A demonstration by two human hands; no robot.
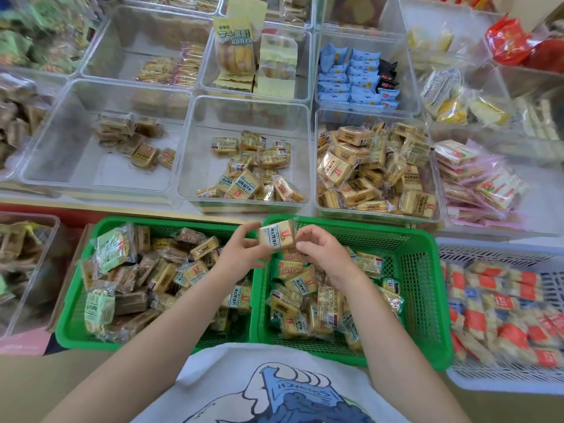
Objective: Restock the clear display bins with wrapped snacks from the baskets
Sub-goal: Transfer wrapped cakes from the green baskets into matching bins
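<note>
We're holding one yellow clear-wrapped snack pack (277, 236) between both hands, above the green mesh baskets (421, 270).
Left hand (244, 250) and right hand (320, 247) are each pinching a side; the half-empty clear plastic bin (195, 166) is lying straight ahead, just past the baskets.

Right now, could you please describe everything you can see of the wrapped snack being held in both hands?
The small square yellow snack in clear plastic wrap shows a pale yellow label with dark printed characters and a small red logo. It looks intact and sealed, tilted slightly, face toward the camera. It is held in the air above the inner rims of the two green plastic baskets, pinched on its left edge by the left hand and on its right by the right hand.
</note>
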